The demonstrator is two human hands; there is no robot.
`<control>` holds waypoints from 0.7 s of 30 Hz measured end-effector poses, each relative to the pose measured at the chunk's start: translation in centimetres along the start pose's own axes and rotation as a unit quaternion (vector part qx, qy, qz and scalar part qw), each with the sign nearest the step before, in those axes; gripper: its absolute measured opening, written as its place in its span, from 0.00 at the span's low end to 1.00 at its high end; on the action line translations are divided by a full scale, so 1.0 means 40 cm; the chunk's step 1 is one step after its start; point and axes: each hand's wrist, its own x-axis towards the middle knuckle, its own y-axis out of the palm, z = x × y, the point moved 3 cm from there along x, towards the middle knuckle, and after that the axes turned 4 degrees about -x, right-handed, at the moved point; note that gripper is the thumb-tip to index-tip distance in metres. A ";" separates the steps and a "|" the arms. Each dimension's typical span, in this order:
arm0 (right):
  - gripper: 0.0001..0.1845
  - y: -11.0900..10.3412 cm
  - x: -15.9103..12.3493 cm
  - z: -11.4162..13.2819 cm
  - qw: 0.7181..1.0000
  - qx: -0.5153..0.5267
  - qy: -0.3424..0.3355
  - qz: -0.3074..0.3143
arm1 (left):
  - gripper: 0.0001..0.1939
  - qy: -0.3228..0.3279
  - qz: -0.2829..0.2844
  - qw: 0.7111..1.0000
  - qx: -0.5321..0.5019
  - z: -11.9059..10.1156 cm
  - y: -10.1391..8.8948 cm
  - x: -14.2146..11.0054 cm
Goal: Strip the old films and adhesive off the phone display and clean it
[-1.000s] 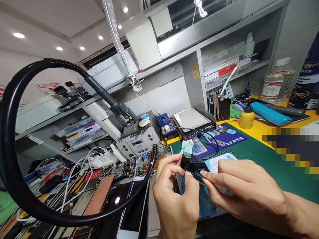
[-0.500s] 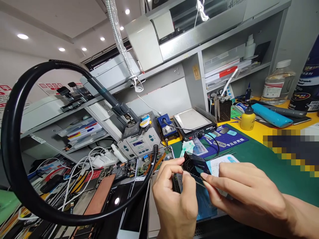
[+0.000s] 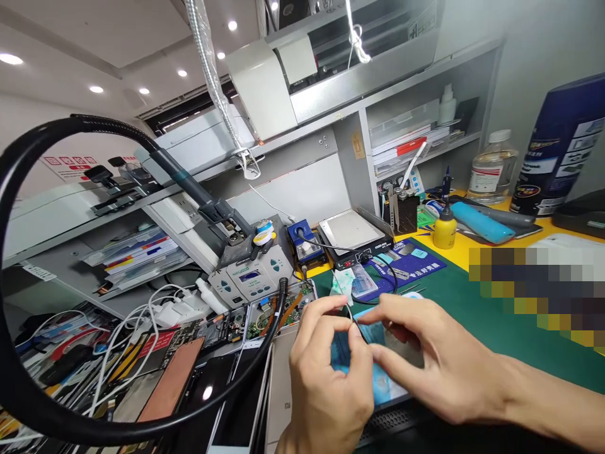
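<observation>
My left hand (image 3: 331, 372) is closed, pinching a thin black panel (image 3: 361, 334) between thumb and fingers. The panel is turned nearly edge-on, so only a narrow dark strip of it shows. Close on its right side is my right hand (image 3: 435, 353), thumb and forefinger apart; whether a fingertip touches the panel I cannot tell. Below both hands lies a flat thing with a shiny blue surface (image 3: 385, 384), partly covered by the fingers. A black perforated edge (image 3: 392, 424) runs in front of it.
A green mat (image 3: 477, 315) covers the bench. Phones and parts crowd the left, beside a grey soldering station (image 3: 250, 277) and a looping black hose (image 3: 142, 432). Behind are a heating plate (image 3: 354, 228) and a yellow bottle (image 3: 445, 228). Bottles stand at right.
The black panel has turned from showing its printed face to nearly edge-on. My right hand's thumb and forefinger have spread off its edge. The view has shifted right.
</observation>
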 end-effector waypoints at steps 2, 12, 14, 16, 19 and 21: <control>0.10 -0.012 0.011 -0.010 0.996 0.045 0.060 0.039 | 0.06 0.014 0.025 1.000 -0.004 -0.003 0.001 0.001; 0.10 -0.026 0.010 -0.018 0.997 -0.035 -0.066 -0.003 | 0.08 0.028 0.071 0.997 0.009 -0.001 0.014 -0.014; 0.09 -0.024 0.008 -0.018 0.995 -0.046 -0.084 -0.020 | 0.09 0.031 0.074 0.997 0.002 0.000 0.020 -0.019; 0.08 -0.020 0.008 -0.016 0.994 -0.053 -0.094 -0.028 | 0.10 0.041 0.067 0.997 -0.007 0.000 0.025 -0.023; 0.06 -0.011 0.003 -0.012 0.993 -0.066 -0.090 -0.034 | 0.11 0.059 0.059 0.996 -0.009 0.000 0.033 -0.024; 0.07 -0.003 -0.001 -0.010 0.994 -0.079 -0.074 -0.033 | 0.11 0.063 0.056 0.996 -0.007 -0.001 0.038 -0.024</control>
